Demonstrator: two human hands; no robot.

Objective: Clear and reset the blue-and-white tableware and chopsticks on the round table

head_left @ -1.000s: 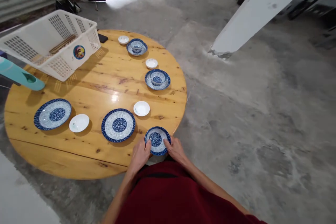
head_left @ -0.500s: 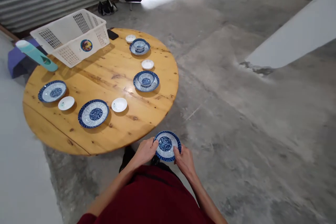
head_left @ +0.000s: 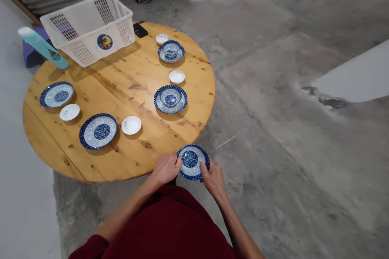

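Observation:
A blue-and-white patterned plate [head_left: 190, 159] is held in front of my body, just off the near right edge of the round wooden table [head_left: 121, 89]. My left hand [head_left: 167, 168] grips its left rim, and my right hand [head_left: 212, 176] pinches the right rim with the thumb on top. Nearest on the table are a white dish [head_left: 131, 125] and a patterned plate [head_left: 98, 131]. Beyond the held plate sits another plate [head_left: 170, 109] with a patterned bowl [head_left: 170, 97] on it. A small white dish [head_left: 177, 76] lies behind that set.
A white plastic basket [head_left: 88, 32] stands at the back left, beside a teal holder [head_left: 45, 48] and a black phone [head_left: 140, 30]. Another plate [head_left: 56, 94], a white dish [head_left: 69, 112] and a bowl [head_left: 171, 48] on a plate are around the table. A white pillar [head_left: 355, 77] rises at right.
The view has shifted, and the table now reaches closer to me. Both hands still hold the plate, which is now nearer the table's edge.

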